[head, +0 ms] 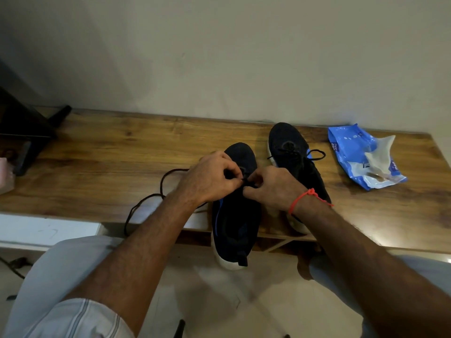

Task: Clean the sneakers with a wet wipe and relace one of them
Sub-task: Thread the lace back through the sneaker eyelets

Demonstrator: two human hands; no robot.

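**Relacing the near sneaker**

The near sneaker (235, 211) is lying on the tabletop (109, 154) edge, heel overhanging. Both hands, left hand (210, 176) and right hand (271, 189), are pinching the black lace (146, 198) at the eyelets. The lace is looking thin, limp and light; gripping near its tip is probably giving the best control.

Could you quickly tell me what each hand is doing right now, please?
Left hand: closed, pinching the black lace at the near sneaker.
Right hand: closed, pinching the same lace at the eyelets.
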